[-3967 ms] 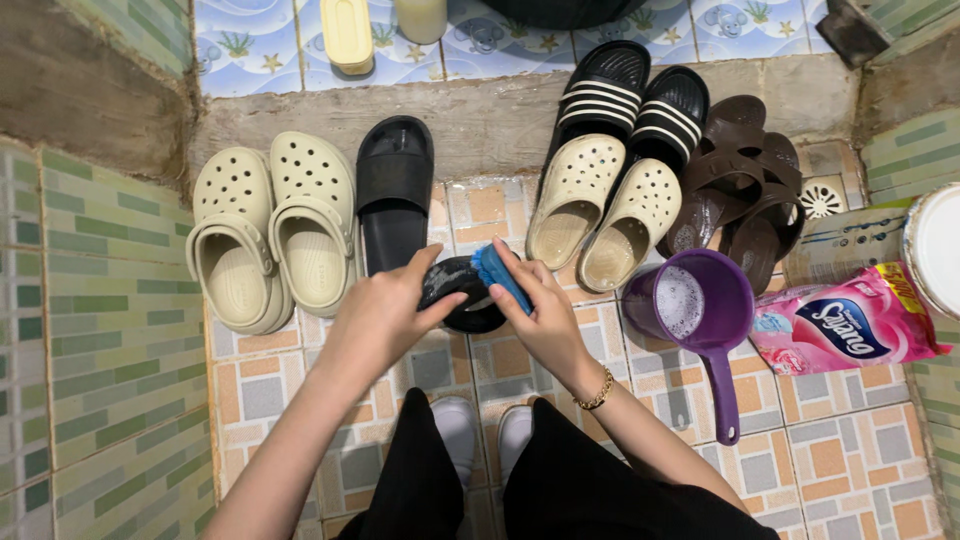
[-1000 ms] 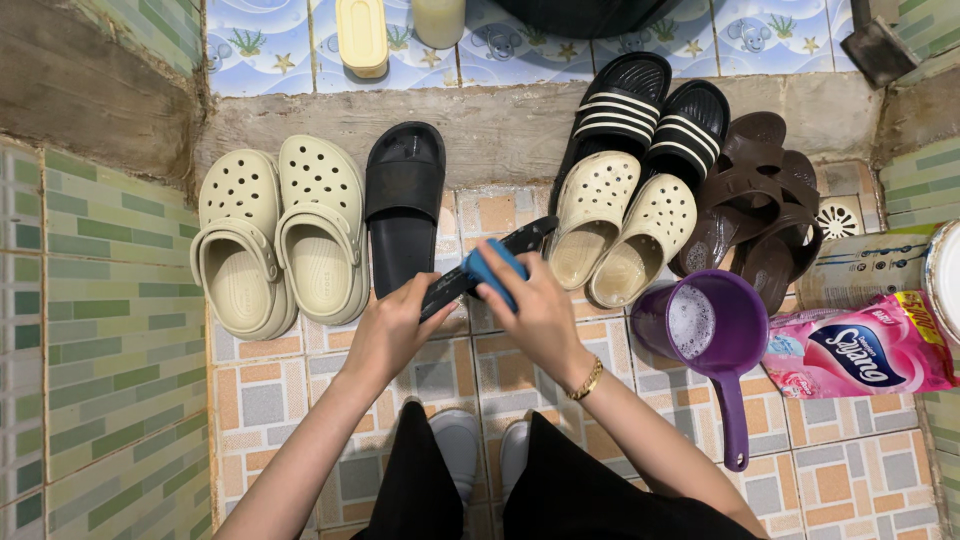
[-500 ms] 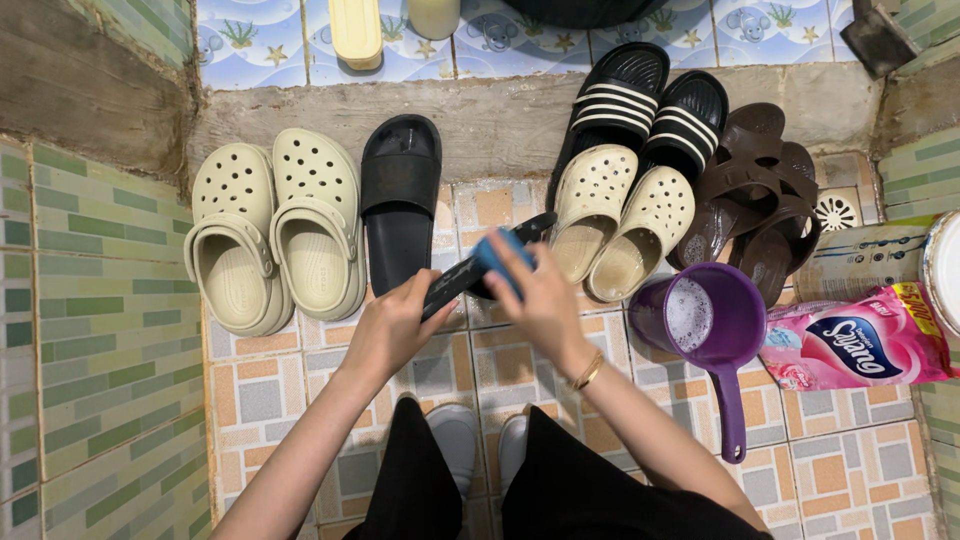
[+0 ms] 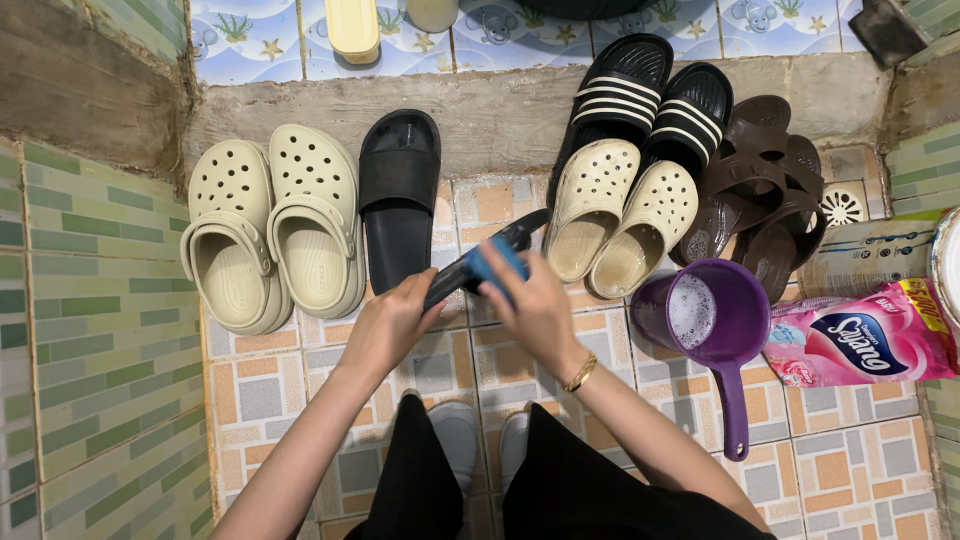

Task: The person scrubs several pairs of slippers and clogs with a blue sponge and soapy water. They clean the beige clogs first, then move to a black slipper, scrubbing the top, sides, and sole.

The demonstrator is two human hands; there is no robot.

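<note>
Tiled floor (image 4: 260, 395); purple dipper (image 4: 712, 335) holds suds; left hand (image 4: 392, 322) grips black slide (image 4: 480, 256); right hand (image 4: 535, 305) clasps blue brush (image 4: 497, 262).

blue brush (image 4: 497, 264), black slide (image 4: 480, 260), purple dipper (image 4: 705, 325)

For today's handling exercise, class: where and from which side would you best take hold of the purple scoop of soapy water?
Probably by the long handle of the purple scoop, coming from the near side. The handle points toward the person, while the bowl holds foamy water and is crowded by brown sandals behind it.
</note>
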